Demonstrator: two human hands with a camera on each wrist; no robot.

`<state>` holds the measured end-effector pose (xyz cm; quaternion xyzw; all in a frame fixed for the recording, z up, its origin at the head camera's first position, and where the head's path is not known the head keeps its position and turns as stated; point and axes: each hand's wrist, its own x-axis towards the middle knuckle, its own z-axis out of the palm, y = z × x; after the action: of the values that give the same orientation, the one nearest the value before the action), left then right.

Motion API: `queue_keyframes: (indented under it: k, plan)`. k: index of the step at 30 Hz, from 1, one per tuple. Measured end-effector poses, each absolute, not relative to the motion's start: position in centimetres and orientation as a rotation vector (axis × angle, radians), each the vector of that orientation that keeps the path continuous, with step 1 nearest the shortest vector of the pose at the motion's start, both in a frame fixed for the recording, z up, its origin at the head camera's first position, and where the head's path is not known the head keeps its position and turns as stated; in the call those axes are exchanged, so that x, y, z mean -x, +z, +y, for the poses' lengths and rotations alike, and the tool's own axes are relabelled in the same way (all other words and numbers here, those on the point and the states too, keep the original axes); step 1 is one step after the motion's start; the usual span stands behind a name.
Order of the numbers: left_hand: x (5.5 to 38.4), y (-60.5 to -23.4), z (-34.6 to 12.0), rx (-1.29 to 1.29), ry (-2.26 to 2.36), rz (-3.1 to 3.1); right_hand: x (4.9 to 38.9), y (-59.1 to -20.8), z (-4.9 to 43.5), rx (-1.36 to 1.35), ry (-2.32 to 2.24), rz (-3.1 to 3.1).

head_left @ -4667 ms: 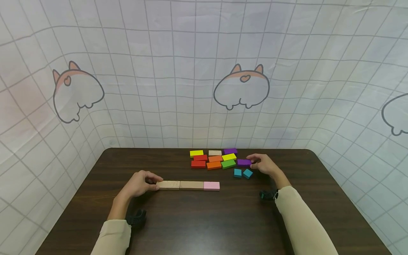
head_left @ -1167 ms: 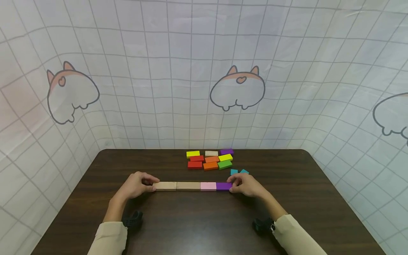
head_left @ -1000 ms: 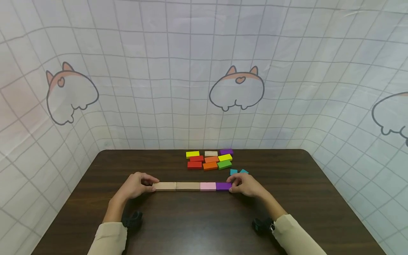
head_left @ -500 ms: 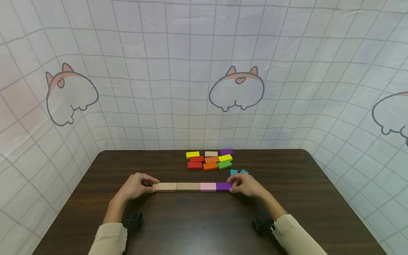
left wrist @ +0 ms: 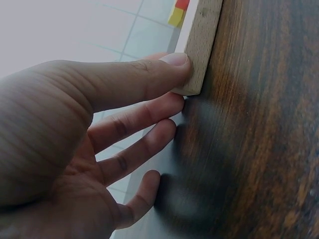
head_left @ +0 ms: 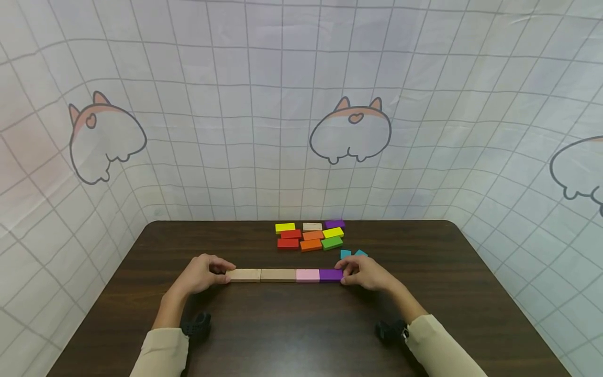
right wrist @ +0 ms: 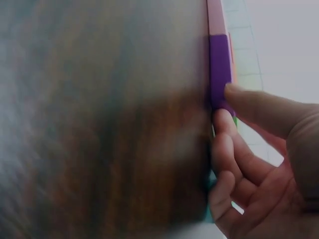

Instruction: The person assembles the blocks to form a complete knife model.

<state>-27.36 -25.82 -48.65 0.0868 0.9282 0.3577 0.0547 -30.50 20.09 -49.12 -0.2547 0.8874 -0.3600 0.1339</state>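
A straight row of wooden blocks lies end to end across the table [head_left: 292,330]. From left to right come a pale wood block [head_left: 245,275], a slightly darker wood block [head_left: 278,275], a pink block [head_left: 308,275] and a purple block [head_left: 331,275]. My left hand [head_left: 200,275] pinches the row's left end; in the left wrist view its thumb lies on the long side of the pale wood block [left wrist: 202,45]. At the other end, my right hand [head_left: 365,275] holds the purple block [right wrist: 219,69] by its outer end between thumb and fingers.
Behind the row several blocks lie in a loose group, among them a red block [head_left: 288,244], an orange block [head_left: 311,245] and a green block [head_left: 332,243]. Two blue blocks [head_left: 346,254] sit just behind my right hand, partly covered. A checked cloth [head_left: 235,157] surrounds the table.
Since the earliest frame my right hand has brought the purple block from the back group to the row's right end. Over the last second the row is still; my right thumb has shifted slightly rightward.
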Motion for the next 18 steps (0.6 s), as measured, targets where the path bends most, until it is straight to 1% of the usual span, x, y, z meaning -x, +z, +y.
queue_keyframes:
  k: [5,10,18]
  plan:
    - [27.3,-48.6,-25.8,-0.255,1.085,2.82,31.2,-48.5,20.6,0.784,-0.991,2.519]
    - [27.3,-48.5,-25.7,-0.25,1.082,2.827,32.7,-47.7,20.7,0.822,-1.066,2.52]
    - [27.3,-48.5,-25.7,-0.253,1.086,2.823,35.8,-47.6,20.1,0.636,-1.153,2.752]
